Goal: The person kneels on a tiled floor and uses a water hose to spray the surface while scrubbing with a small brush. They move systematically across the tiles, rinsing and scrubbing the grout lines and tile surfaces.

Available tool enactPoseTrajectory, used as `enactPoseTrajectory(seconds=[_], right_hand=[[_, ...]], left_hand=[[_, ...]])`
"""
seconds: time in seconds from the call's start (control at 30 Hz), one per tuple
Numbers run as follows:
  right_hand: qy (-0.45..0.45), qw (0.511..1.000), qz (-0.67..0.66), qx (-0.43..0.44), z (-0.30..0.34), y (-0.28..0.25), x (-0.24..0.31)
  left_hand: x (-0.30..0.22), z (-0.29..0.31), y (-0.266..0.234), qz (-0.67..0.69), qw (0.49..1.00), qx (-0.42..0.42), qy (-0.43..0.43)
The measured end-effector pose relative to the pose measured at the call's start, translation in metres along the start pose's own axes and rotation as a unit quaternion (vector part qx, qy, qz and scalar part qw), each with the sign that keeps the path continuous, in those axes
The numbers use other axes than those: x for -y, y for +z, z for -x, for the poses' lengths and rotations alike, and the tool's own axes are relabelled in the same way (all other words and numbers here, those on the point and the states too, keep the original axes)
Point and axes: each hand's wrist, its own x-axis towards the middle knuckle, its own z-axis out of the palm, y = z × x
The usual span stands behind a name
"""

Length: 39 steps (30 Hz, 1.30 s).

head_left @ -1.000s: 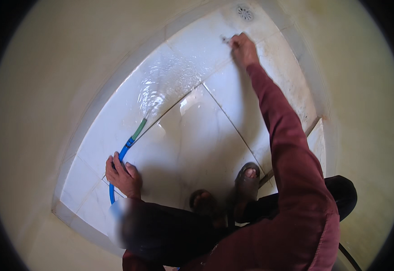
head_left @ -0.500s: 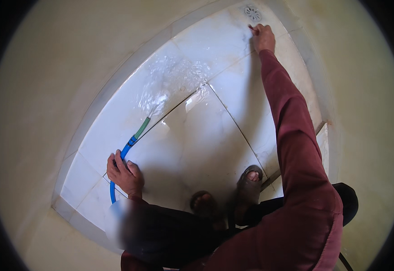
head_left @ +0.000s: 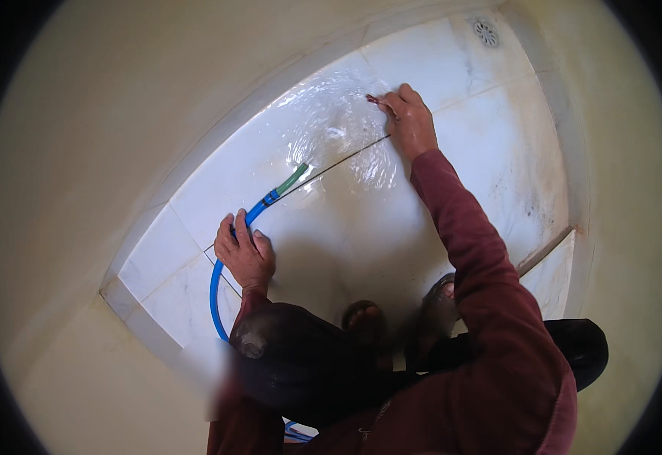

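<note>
My left hand (head_left: 246, 254) has its fingers curled over a blue hose (head_left: 215, 292), holding it low over the wet white tiles. A short green tube (head_left: 293, 179) is joined to the hose's end, and water spreads from it in ripples over the floor (head_left: 331, 129). My right hand (head_left: 413, 121) is stretched forward, low over the rippling water. Its fingers pinch a small, thin reddish-brown thing (head_left: 376, 100), whose kind I cannot make out.
A round metal floor drain (head_left: 486, 32) sits in the far right corner. Pale walls and a grey tile border (head_left: 187, 182) enclose the floor. My sandalled feet (head_left: 365, 317) stand close below. A raised edge (head_left: 547, 252) runs at the right.
My right hand has come back from beside the drain toward the water, still pinching the reddish-brown thing. My left hand stays on the hose. The whole view has shifted somewhat.
</note>
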Motion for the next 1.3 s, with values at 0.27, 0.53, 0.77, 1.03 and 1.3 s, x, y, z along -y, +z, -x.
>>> enactPoseTrajectory(seconds=[0.27, 0.53, 0.77, 1.03, 1.3], right_hand=[[0.072, 0.997, 0.031, -0.001, 0.001, -0.009, 0.007], [0.038, 0.996, -0.042, 0.069, 0.017, 0.011, 0.005], [-0.193, 0.976, -0.032, 0.092, 0.049, 0.026, 0.061], [-0.217, 0.972, -0.036, 0.085, 0.062, 0.031, 0.073], [0.072, 0.994, 0.052, -0.058, 0.024, -0.01, -0.022]], left_hand=[[-0.001, -0.003, -0.003, 0.02, 1.0, -0.017, -0.006], [-0.003, -0.004, -0.002, 0.042, 0.998, -0.042, 0.002], [0.0, 0.002, -0.006, 0.025, 0.999, -0.028, -0.02], [-0.002, 0.002, -0.005, 0.011, 0.999, -0.031, -0.025], [0.005, 0.01, -0.002, 0.025, 0.998, -0.049, -0.023]])
